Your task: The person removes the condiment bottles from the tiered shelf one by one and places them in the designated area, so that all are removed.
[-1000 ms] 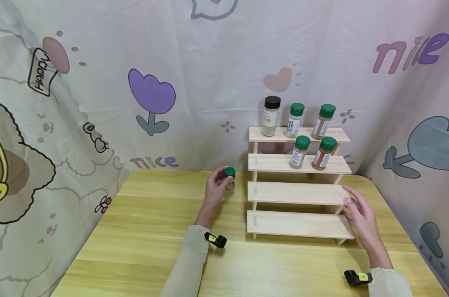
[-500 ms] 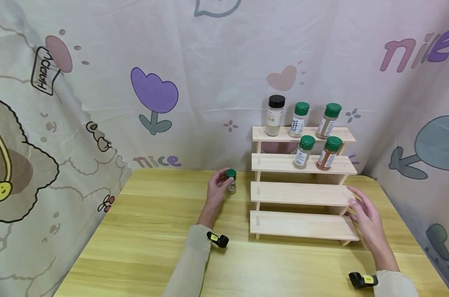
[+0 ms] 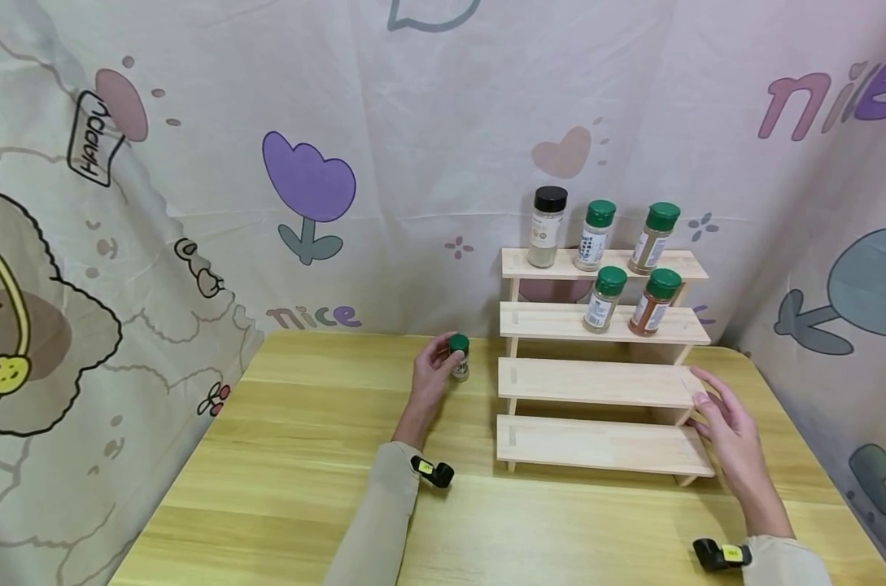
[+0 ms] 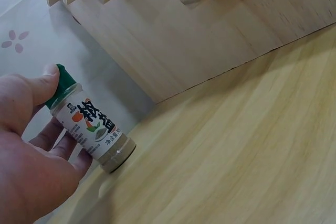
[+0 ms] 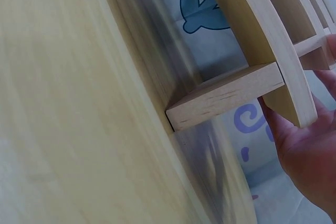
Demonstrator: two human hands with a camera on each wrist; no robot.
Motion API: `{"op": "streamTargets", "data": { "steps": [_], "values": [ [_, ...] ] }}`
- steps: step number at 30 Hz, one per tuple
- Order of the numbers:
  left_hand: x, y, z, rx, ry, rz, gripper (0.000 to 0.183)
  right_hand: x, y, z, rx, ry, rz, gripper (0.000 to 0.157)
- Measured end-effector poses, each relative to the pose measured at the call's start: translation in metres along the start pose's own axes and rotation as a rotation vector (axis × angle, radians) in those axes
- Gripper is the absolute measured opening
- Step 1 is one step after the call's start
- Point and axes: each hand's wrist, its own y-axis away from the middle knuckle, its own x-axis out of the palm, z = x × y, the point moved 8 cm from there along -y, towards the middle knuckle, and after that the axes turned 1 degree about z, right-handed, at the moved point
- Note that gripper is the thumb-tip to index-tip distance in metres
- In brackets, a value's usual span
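Note:
My left hand (image 3: 429, 381) grips a small spice jar (image 4: 92, 124) with a green cap, left of the wooden tiered rack (image 3: 596, 382). Thumb at the cap, fingers behind the body, it keeps the jar tilted in the left wrist view. Pale brown powder shows at the jar's bottom, below a white label with printed characters. At the rack's right side, my right hand (image 3: 734, 431) holds the end of the second shelf from the bottom, its thumb on the front. Part of its fingers is hidden behind the rack in the head view.
On the rack's top shelf stand a black-capped jar (image 3: 547, 228) and two green-capped jars (image 3: 595, 236). One tier lower are a pale jar (image 3: 604, 301) and a reddish jar (image 3: 654, 303). A patterned cloth (image 3: 428, 163) hangs behind the wooden table (image 3: 281, 456).
The head view has shifted slightly, so the scene sits further right. The spice jar in my left hand has come down a little. My right hand stays at the rack's side.

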Motion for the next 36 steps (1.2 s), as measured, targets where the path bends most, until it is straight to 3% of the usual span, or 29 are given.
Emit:
{"op": "streamTargets", "data": {
  "steps": [9,14,25,30,36],
  "values": [
    [0.007,0.01,-0.025,-0.017,-0.027,0.018,0.039,-0.002,0.003,0.002,-0.014,-0.002,0.004,0.048],
    [0.008,0.012,-0.027,-0.016,-0.035,0.035,0.043,-0.002,0.003,0.003,-0.024,-0.004,0.015,0.048],
    [-0.011,0.013,-0.052,0.001,-0.037,-0.038,0.046,0.003,0.0,0.003,-0.029,0.005,0.031,0.049],
    [-0.017,0.01,-0.056,0.045,-0.046,-0.068,0.043,0.001,0.002,0.001,-0.028,0.015,0.023,0.049],
    [-0.013,0.015,-0.079,0.132,-0.088,-0.083,0.037,0.001,0.002,0.002,-0.031,0.006,0.026,0.049]
  ]
}}
